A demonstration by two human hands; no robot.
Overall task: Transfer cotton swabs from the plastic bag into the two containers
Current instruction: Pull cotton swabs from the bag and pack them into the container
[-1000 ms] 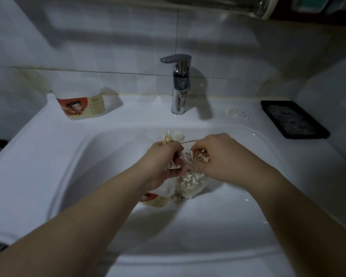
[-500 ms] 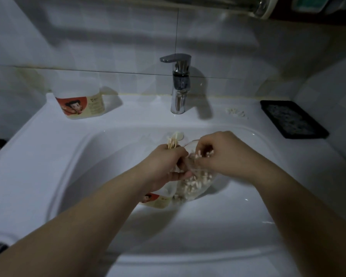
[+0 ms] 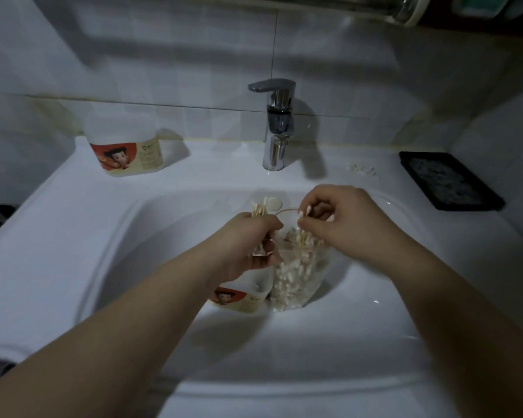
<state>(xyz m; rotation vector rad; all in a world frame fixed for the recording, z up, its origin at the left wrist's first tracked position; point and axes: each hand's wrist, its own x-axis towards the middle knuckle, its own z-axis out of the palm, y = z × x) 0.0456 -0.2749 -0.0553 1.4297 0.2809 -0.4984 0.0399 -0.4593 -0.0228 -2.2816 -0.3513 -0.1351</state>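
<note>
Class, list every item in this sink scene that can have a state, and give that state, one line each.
Left hand: grips a swab bundle.
Right hand: pinches loose swabs.
Plastic bag: open, swabs inside.
Basin container: partly hidden under left hand.
Ledge container: upright.
Tap: no water running.

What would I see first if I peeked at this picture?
Two bare hands meet over the white ceramic sink. The left hand grips a bundle of wooden-stick cotton swabs, and the right hand pinches a few loose swabs at the mouth of the clear plastic bag, which is stuffed with more. A white plastic container with a red cartoon label stands on the sink's back left ledge, left of the shiny chrome tap.
</note>
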